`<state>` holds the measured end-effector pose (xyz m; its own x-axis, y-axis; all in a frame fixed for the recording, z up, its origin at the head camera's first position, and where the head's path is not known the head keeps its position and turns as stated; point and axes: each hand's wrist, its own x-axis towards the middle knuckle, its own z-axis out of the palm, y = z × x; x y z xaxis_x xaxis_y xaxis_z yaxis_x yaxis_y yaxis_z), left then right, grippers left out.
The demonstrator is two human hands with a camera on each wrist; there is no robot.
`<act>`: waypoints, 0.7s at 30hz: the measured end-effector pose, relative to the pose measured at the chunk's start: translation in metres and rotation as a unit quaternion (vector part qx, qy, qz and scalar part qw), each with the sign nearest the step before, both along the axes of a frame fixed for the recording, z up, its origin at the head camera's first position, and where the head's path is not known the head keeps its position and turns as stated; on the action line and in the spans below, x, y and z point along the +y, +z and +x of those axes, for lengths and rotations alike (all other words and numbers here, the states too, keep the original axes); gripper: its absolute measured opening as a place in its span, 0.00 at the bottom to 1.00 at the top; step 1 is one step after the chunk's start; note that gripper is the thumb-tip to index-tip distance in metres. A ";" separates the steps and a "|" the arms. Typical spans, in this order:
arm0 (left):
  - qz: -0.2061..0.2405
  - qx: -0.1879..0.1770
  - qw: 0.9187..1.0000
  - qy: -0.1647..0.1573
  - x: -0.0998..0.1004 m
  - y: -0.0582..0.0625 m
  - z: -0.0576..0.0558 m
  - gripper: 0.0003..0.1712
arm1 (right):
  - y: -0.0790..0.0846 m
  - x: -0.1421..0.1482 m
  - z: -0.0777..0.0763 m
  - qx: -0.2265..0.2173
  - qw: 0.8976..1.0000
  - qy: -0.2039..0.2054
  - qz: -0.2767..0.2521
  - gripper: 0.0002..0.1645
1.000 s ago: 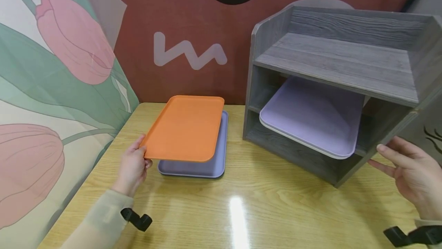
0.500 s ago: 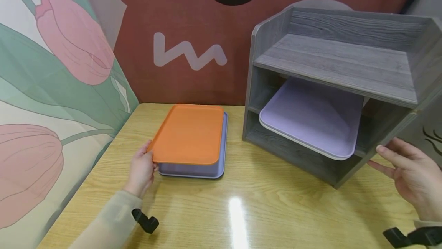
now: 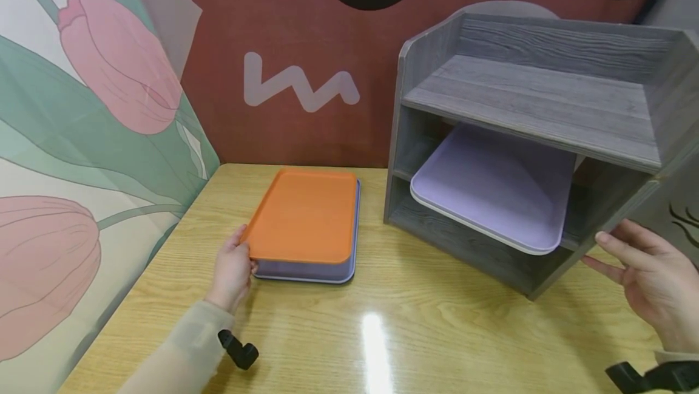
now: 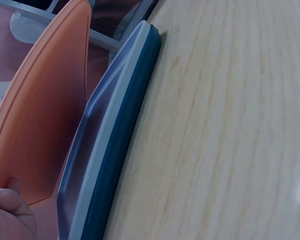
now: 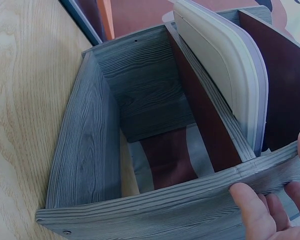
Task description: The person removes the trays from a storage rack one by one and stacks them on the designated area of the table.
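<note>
A person's left hand [image 3: 229, 269] pinched the near left corner of an orange tray [image 3: 306, 215], held over a lavender tray [image 3: 308, 271] on the wooden table [image 3: 306, 333], with a gap along the near edge; contact at the far edge could not be told. A dark teal layer [image 4: 127, 130] showed beneath. Table surface separated that stack from a gray shelf [image 3: 546, 96], where a purple tray [image 3: 497, 193] jutted out, its back end hidden. The right hand [image 3: 655, 278], fingers apart, touched the shelf's side; both wrist views cut the hands off
</note>
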<state>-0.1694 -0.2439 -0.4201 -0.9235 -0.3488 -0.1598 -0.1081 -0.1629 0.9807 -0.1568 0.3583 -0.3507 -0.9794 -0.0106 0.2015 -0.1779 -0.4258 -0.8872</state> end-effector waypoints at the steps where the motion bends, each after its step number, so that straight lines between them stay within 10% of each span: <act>1: -0.001 -0.001 1.000 0.001 0.000 -0.001 0.000 0.31 | 0.000 0.000 0.000 0.000 1.000 -0.001 0.000 0.17; 21: -0.035 -0.016 0.999 -0.029 0.004 -0.015 0.001 0.30 | -0.001 0.001 -0.001 0.004 1.000 0.008 0.004 0.17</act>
